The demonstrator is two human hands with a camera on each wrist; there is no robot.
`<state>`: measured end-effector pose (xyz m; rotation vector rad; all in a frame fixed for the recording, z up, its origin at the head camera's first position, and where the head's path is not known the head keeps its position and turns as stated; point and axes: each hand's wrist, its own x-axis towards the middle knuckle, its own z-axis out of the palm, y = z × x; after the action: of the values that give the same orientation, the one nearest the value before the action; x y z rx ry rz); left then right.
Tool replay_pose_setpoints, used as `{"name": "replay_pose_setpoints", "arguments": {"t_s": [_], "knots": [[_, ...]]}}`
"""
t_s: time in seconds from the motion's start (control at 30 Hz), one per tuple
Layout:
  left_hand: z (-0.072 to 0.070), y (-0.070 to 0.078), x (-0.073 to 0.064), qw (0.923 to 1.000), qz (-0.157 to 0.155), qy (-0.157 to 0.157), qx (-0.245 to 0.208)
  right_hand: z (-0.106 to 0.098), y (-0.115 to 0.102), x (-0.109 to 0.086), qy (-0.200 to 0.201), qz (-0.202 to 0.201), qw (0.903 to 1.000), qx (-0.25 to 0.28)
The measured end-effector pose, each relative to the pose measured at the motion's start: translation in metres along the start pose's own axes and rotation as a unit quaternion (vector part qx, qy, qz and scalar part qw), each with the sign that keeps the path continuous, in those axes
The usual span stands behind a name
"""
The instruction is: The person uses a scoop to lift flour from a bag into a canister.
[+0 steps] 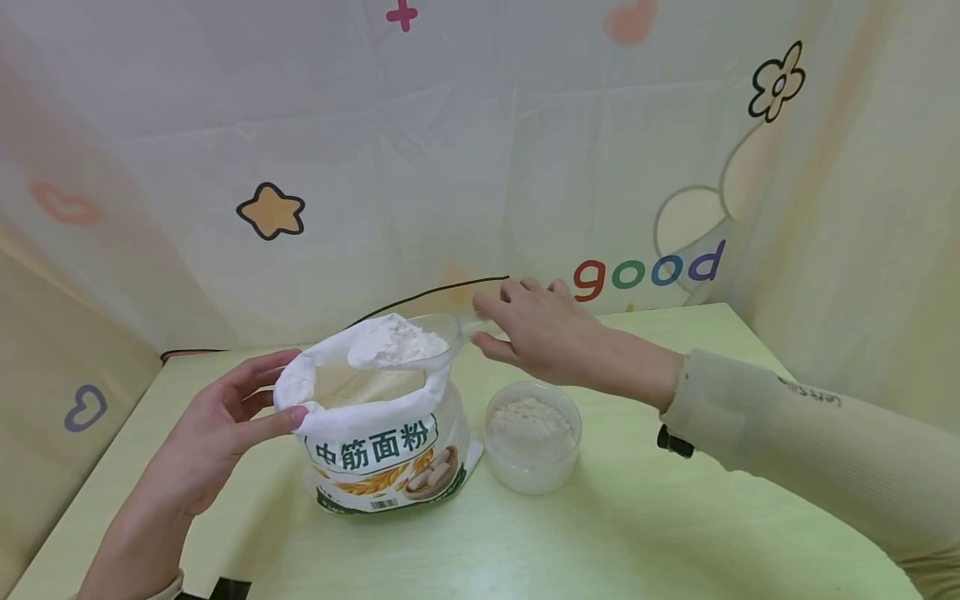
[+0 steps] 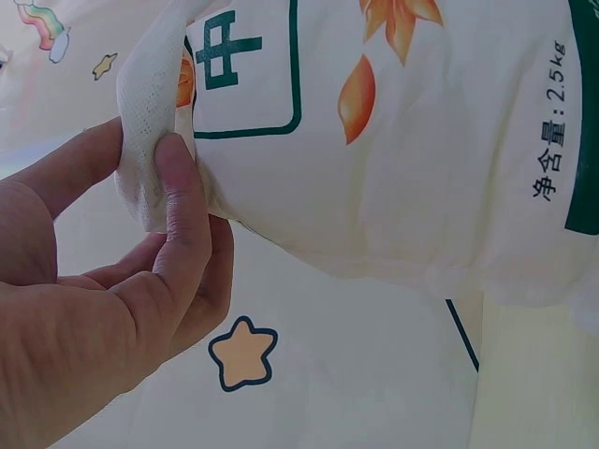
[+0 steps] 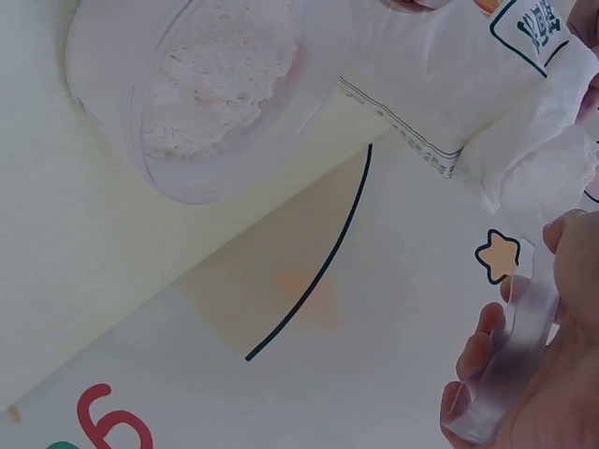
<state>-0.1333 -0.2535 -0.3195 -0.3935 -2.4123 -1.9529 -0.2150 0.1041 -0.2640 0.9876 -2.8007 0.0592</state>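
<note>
A white flour bag [image 1: 375,458] with green lettering stands on the table, its rim rolled outward. My left hand [image 1: 232,417] pinches that rolled rim on the left side, thumb in front and fingers behind; the left wrist view shows the same pinch on the bag's edge [image 2: 145,140]. In my right hand [image 1: 551,333] is the handle of a clear plastic scoop [image 3: 510,355]. Heaped with white flour [image 1: 397,342], the scoop lies level over the bag's open mouth. A clear round tub [image 1: 532,467] with flour inside stands just right of the bag.
The pale green table [image 1: 637,517] extends in front of the bag and tub and off to the right. Behind it hangs a printed curtain [image 1: 450,167] with a star, a flower and the word "good".
</note>
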Motion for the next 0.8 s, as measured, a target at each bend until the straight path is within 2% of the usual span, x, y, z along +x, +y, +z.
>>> {"name": "replay_pose_setpoints", "arguments": {"t_s": [0.27, 0.8], "knots": [[0.0013, -0.0003, -0.0007, 1.0, -0.006, -0.002, -0.002, 0.0056, 0.0055, -0.0038, 0.021, -0.017, 0.9994, -0.021], [-0.0005, 0.0003, 0.0007, 1.0, -0.001, -0.002, 0.002, -0.0001, 0.0071, -0.0047, 0.012, -0.013, 0.9997, -0.018]]}}
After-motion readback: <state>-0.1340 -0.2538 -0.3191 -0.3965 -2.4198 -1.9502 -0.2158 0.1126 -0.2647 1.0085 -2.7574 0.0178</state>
